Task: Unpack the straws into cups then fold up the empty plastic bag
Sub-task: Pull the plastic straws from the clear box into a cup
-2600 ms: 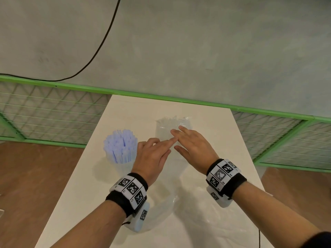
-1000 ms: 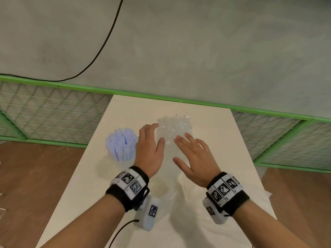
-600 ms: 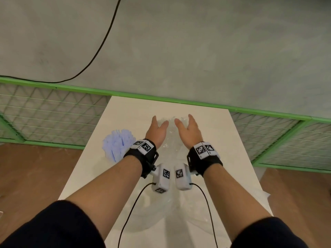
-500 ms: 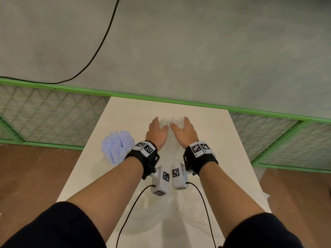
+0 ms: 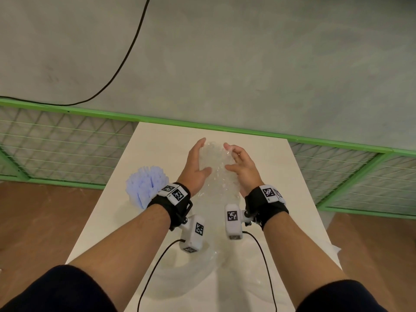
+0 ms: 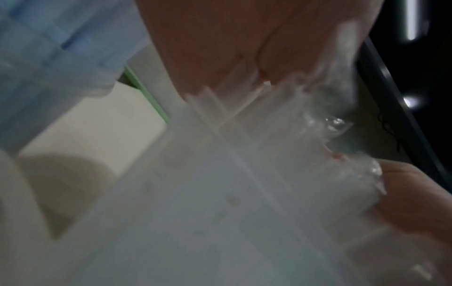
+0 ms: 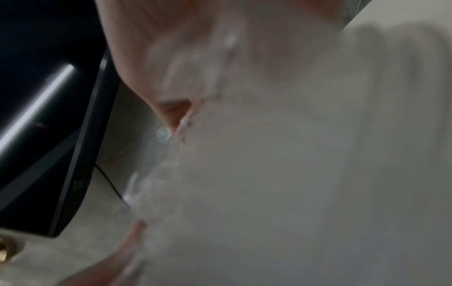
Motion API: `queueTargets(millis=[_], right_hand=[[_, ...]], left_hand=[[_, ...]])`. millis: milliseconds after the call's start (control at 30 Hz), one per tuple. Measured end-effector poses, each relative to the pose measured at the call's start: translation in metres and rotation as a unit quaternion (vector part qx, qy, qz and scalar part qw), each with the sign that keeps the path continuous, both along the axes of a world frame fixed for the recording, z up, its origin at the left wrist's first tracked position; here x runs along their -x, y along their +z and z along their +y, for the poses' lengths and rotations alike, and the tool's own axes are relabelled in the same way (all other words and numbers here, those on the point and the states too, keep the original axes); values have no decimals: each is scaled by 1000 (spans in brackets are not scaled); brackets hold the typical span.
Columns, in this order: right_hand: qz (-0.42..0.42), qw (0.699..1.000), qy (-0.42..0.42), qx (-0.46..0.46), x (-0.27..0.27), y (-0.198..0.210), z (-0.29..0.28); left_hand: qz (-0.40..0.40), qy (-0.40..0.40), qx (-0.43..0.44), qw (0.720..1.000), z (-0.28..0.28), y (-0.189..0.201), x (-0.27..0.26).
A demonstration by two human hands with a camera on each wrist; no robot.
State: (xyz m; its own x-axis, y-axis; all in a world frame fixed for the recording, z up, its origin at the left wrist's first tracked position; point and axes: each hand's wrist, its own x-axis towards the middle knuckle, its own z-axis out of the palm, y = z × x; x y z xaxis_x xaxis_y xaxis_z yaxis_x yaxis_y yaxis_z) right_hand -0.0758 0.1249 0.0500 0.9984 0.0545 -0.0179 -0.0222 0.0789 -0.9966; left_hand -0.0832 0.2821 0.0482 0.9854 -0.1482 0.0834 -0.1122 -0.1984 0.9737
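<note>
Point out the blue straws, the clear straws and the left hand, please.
blue straws point(image 5: 146, 184): head view, middle of the upright bunch.
clear straws point(image 5: 216, 163): head view, bundle between the hands.
left hand point(image 5: 194, 167): head view, back of the hand.

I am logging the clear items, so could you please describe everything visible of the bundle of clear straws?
The bundle of clear straws looks like glossy transparent plastic, its uneven tips pointing toward the table's far edge. It is cupped between the left hand and right hand above the white table. Whether its near end rests in a cup or in plastic cannot be told.
</note>
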Motion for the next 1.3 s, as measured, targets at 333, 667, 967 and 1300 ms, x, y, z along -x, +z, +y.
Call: queueTargets(millis=[333, 667, 967, 1300], right_hand=[[-77, 857, 90, 501, 8, 14, 0], [-135, 869, -77, 469, 0, 3, 13], [-109, 820, -4, 562, -10, -9, 12], [11, 956, -111, 271, -3, 4, -2]], left_hand=[[-41, -70, -337, 938, 18, -6, 5], [-79, -8, -201, 976, 24, 9, 6], [-2, -84, -448, 890, 7, 0, -14], [55, 32, -243, 968, 19, 16, -24]])
